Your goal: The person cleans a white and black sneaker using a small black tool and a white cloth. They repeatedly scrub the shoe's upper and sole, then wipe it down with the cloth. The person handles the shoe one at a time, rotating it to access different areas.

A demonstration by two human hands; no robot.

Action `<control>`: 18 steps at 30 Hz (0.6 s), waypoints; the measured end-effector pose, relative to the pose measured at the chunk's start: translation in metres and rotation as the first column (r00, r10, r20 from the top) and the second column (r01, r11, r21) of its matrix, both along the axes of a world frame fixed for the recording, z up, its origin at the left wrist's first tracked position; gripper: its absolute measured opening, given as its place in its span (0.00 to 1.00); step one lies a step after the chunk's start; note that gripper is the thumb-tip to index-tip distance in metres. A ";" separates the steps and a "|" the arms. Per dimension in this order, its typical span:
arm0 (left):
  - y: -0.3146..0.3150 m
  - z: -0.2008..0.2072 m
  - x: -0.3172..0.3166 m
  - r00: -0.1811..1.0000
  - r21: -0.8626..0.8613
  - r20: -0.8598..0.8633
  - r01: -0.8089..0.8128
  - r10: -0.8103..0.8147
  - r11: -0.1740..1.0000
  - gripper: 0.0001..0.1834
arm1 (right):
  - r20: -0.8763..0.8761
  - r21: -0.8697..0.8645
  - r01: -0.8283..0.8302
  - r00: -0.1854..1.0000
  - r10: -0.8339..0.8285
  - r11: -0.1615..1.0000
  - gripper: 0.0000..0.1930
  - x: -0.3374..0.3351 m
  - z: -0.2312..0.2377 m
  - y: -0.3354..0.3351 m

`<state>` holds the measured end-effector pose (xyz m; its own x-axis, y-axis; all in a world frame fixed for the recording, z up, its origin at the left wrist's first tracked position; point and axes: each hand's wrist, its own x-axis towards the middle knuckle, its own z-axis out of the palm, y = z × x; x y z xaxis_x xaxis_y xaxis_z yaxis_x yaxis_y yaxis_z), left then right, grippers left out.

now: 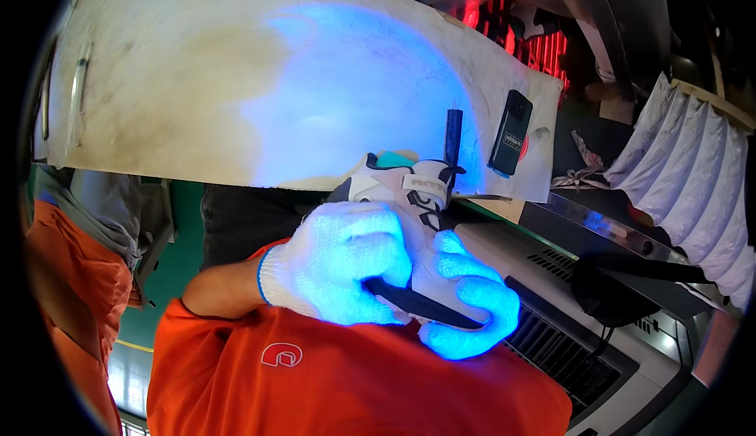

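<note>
A white and grey shoe (429, 239) with black trim and a teal lining is held in front of my chest, its opening toward the table and its toe toward me. My left hand (350, 259), in a white knit glove, is closed against the shoe's left side. My right hand (476, 298), also gloved and lit bright blue, curls round the toe. Along the near edge of the shoe, between both hands, runs a dark flat strip (425, 304); I cannot tell whether it belongs to the sole. Beyond the shoe lies a slim black tool (453, 133) with a thin tip.
A pale worktable (173, 113) stretches ahead, partly under blue light. On it are a black phone-like device (510, 133) and a slender whitish stick (77, 94). Right are a vented machine (579, 357) and a pleated white duct (685, 184). Another person's orange sleeve (79, 271) is left.
</note>
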<state>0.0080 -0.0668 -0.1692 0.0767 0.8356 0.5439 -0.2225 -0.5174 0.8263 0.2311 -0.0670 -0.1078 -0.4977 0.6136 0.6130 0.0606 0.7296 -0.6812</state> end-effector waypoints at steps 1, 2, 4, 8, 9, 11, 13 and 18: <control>0.003 0.004 0.004 0.999 -0.074 0.022 0.037 -0.036 0.997 0.24 | -0.029 -0.024 0.035 0.999 -0.036 0.999 0.22 0.001 -0.003 -0.002; 0.004 0.007 0.007 0.997 -0.147 0.045 0.076 -0.070 0.986 0.25 | -0.061 -0.050 0.070 0.995 -0.073 0.996 0.21 0.003 -0.005 -0.005; 0.007 0.014 0.009 0.989 -0.214 -0.103 0.081 -0.105 0.973 0.27 | -0.157 -0.115 0.135 0.976 -0.152 0.984 0.20 0.006 -0.011 -0.007; 0.020 0.037 0.015 0.896 -0.284 -0.387 0.110 -0.219 0.953 0.26 | -0.355 -0.316 0.195 0.883 -0.306 0.929 0.20 0.013 -0.026 -0.011; 0.023 0.042 0.017 0.861 -0.290 -0.452 0.106 -0.233 0.951 0.25 | -0.398 -0.376 0.183 0.854 -0.336 0.908 0.20 0.018 -0.032 -0.014; 0.032 0.053 0.023 0.756 -0.295 -0.596 0.106 -0.270 0.950 0.24 | -0.468 -0.408 0.049 0.846 -0.255 0.912 0.25 0.031 -0.064 -0.013; 0.044 0.057 0.029 0.641 -0.121 -0.759 0.027 -0.111 0.992 0.27 | -0.429 -0.544 0.001 0.859 -0.279 0.839 0.28 0.033 -0.083 -0.001; 0.061 0.046 0.026 0.385 -0.105 -0.917 0.010 -0.100 0.994 0.28 | -0.002 -0.452 0.113 0.992 -0.128 0.885 0.42 0.048 -0.112 0.040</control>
